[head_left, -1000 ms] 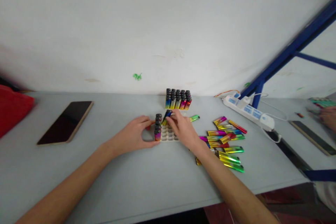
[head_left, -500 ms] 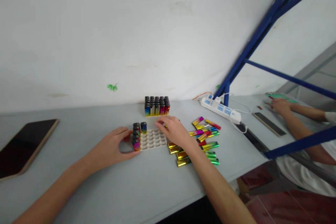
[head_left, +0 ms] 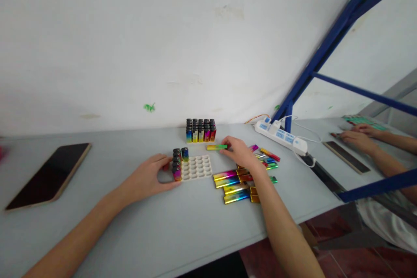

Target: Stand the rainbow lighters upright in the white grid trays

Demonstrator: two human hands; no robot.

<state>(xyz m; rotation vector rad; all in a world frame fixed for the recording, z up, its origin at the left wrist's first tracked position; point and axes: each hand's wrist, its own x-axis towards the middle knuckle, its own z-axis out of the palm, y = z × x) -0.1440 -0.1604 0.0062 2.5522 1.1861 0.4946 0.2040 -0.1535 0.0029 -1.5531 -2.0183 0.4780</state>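
Observation:
A white tray with round holes [head_left: 197, 167] lies on the grey table. Several black-topped lighters [head_left: 177, 167] stand in its left column, and one blue lighter [head_left: 185, 154] stands beside them at the back. My left hand [head_left: 151, 178] rests at the tray's left edge, thumb and fingers apart around the lighter column. My right hand [head_left: 237, 150] pinches the right end of a yellow-green lighter [head_left: 215, 147] behind the tray. Under and beside my right forearm lies a pile of shiny coloured lighters [head_left: 236, 189]. Behind the tray stands a block of upright lighters [head_left: 201, 131].
A dark phone-like slab [head_left: 48, 176] lies at the left. At the right are a white power strip [head_left: 280, 137] with cables, a blue metal frame [head_left: 302, 78] and another person's hands [head_left: 358, 137] beside a dark bar [head_left: 345, 156].
My right hand has moved right, and a yellow-green lighter now shows in its fingers. The view has shifted slightly. The other person's second hand has come into sight.

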